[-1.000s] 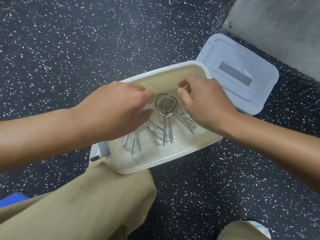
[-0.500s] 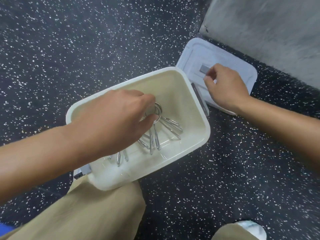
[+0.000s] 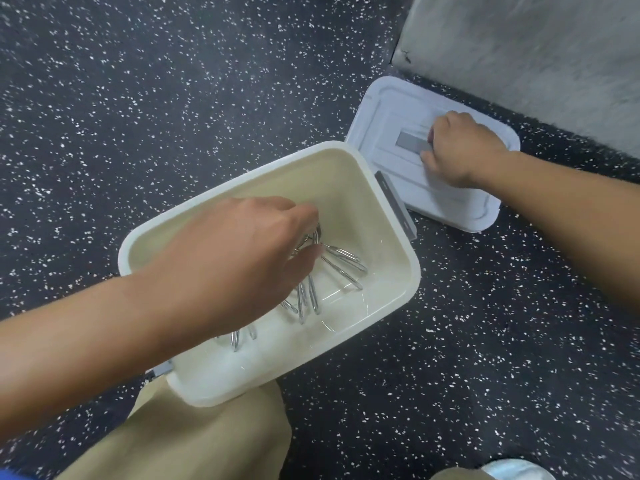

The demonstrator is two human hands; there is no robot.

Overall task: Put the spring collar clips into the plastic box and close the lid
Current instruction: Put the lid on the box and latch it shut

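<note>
A cream plastic box (image 3: 377, 216) stands open on the dark speckled floor. Several shiny metal spring collar clips (image 3: 341, 263) lie inside it, partly hidden. My left hand (image 3: 239, 261) reaches into the box with its fingers pinched on the coiled ends of the clips. The pale blue-white lid (image 3: 398, 133) lies flat on the floor just right of the box, by the wall. My right hand (image 3: 460, 148) rests on the lid's middle, fingers curled around its grey handle (image 3: 410, 142).
A grey concrete wall (image 3: 536, 57) rises at the upper right, close behind the lid. My knee in tan trousers (image 3: 194, 434) touches the box's near corner. A grey latch (image 3: 396, 206) hangs on the box's right side. A light shoe tip (image 3: 516, 471) shows at the bottom right.
My right hand left the box, crossed to the lid and closed on its handle. My left hand stayed on the clips inside the box. The view shifted left.
</note>
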